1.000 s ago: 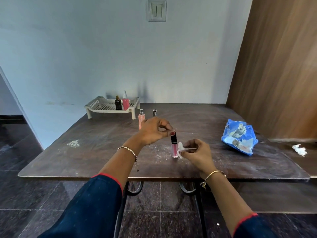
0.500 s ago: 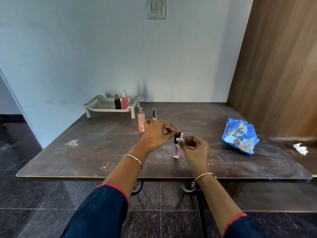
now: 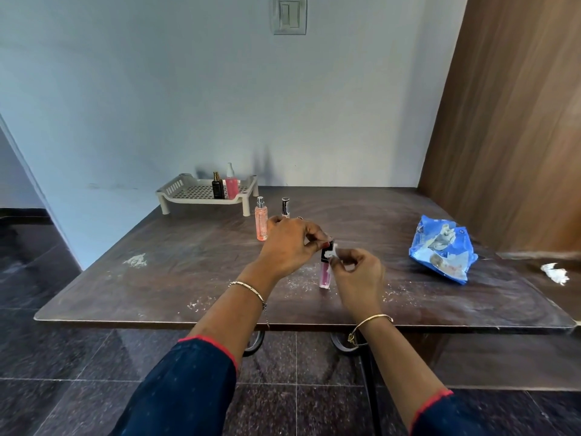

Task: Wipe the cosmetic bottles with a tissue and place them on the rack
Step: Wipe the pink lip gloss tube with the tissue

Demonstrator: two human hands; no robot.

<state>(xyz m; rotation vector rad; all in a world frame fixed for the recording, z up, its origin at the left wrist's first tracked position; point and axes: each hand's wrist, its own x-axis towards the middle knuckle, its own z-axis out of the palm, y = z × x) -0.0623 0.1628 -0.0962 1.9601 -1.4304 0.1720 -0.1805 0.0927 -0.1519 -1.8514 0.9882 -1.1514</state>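
A slim pink lip gloss tube (image 3: 324, 276) with a black cap stands upright near the table's front middle. My left hand (image 3: 290, 245) pinches its black cap from the left. My right hand (image 3: 358, 273) pinches a small white tissue (image 3: 332, 250) against the cap and upper tube. An orange-pink spray bottle (image 3: 261, 223) and a small dark-capped tube (image 3: 285, 206) stand behind my left hand. The cream rack (image 3: 185, 191) at the back left holds a dark bottle (image 3: 217, 187) and a pink bottle (image 3: 231, 182).
A blue tissue pack (image 3: 441, 247) lies on the right of the brown table (image 3: 188, 262). A crumpled white tissue (image 3: 555, 273) lies at the far right edge. A wooden panel rises on the right. White dust is scattered on the tabletop, with a patch (image 3: 135, 260) at the left.
My right hand has moved the tissue up from the tube's pink body to its black cap. My left hand keeps its pinch on the cap.
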